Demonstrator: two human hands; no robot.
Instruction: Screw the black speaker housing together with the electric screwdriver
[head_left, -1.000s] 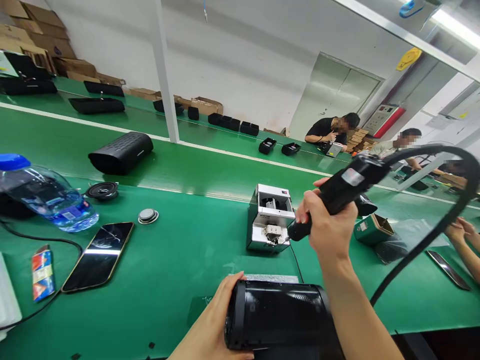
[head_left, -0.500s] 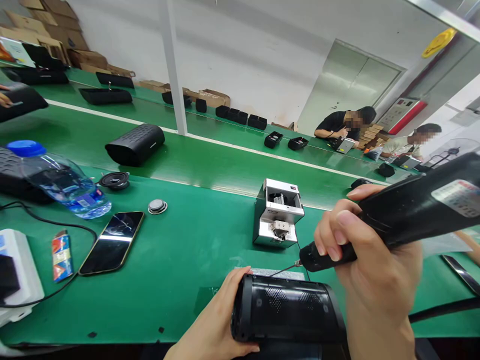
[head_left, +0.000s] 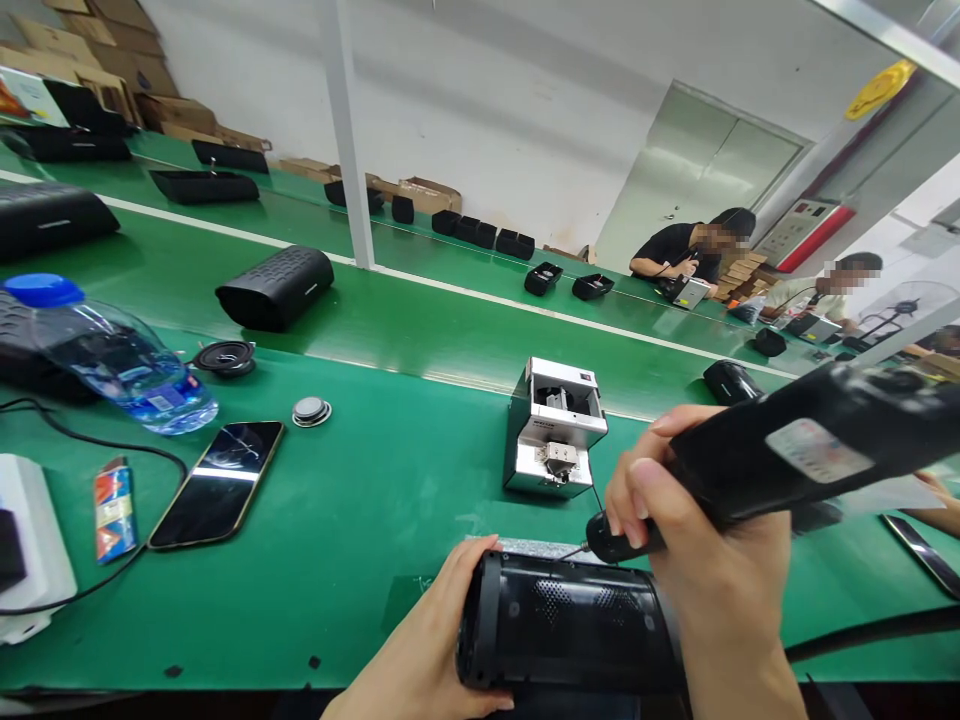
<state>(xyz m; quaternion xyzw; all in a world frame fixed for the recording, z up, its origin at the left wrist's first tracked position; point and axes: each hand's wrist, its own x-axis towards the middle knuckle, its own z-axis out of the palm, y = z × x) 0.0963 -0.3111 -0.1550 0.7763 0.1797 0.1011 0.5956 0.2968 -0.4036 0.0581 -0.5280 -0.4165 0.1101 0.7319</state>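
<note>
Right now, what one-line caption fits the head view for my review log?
Left hand steadies a black speaker housing while right hand angles an electric screwdriver toward it.

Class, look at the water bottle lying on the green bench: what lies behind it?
Behind the water bottle a black ribbed object shows; the bottle covers most of it.

A single camera sat on the person's head and looked forward and down along a green-topped workbench (head_left: 360, 520). It was nearest the bottom edge of the picture, where the left hand (head_left: 427, 650) and right hand (head_left: 712, 560) filled the foreground around a black cylindrical speaker shell (head_left: 570, 625). The view tilted, so the bench ran slantwise. Farther off it took in a green conveyor belt (head_left: 420, 320) and a white wall (head_left: 487, 110). No second view shared the scene.
</note>
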